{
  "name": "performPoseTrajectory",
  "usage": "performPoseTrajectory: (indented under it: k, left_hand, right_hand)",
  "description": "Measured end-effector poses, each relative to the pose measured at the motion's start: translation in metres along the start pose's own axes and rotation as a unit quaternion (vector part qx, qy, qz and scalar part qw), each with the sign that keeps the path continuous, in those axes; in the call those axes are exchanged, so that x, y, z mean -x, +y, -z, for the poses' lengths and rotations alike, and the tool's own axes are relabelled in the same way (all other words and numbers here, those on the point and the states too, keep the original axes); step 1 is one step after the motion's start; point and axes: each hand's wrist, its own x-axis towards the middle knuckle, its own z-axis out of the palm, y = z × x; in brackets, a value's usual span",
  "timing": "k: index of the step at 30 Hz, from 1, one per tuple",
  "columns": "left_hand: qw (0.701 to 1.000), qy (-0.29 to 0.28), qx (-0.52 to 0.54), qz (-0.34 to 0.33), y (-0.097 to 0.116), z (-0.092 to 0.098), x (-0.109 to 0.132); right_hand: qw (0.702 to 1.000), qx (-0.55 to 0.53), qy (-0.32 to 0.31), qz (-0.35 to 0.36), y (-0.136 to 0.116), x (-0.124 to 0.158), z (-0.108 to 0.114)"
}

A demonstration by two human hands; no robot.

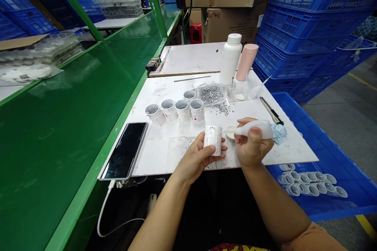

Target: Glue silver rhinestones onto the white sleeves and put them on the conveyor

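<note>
My left hand grips a small white cylindrical part upright over the front of the white board. My right hand is closed round a small white squeeze bottle, and its thin nozzle points left toward the top of the part. A little white dish lies just behind the nozzle. Several more white cylinders stand in a row farther back on the board.
A clear bag of small metal pieces with loose ones beside it. A white bottle and pink bottle at the back. A phone at left, a knife at right. A blue crate holds more cylinders. Green bench at left.
</note>
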Motion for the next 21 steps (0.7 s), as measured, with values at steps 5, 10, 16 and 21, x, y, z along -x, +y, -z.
performPoseTrajectory:
  k: [5, 10, 16, 21]
  left_hand:
    - [1.000, -0.005, 0.003, 0.002, 0.0004, 0.0006, 0.0000]
    - [1.000, -0.004, 0.001, 0.000, 0.0002, 0.0009, -0.0009]
    - [1.000, -0.006, -0.003, -0.001, -0.0001, -0.0003, -0.0003]
    - [1.000, -0.001, -0.002, -0.004, 0.0007, -0.0007, -0.0004]
  right_hand:
    - [1.000, -0.002, 0.001, 0.008, 0.0019, 0.0014, 0.0011]
    - [1.000, 0.021, -0.006, -0.001, 0.0027, 0.0017, 0.0024]
    - [1.000, -0.009, -0.007, 0.018, 0.0015, 0.0001, 0.0012]
    - [1.000, -0.023, 0.001, 0.008, 0.0007, -0.0009, 0.0013]
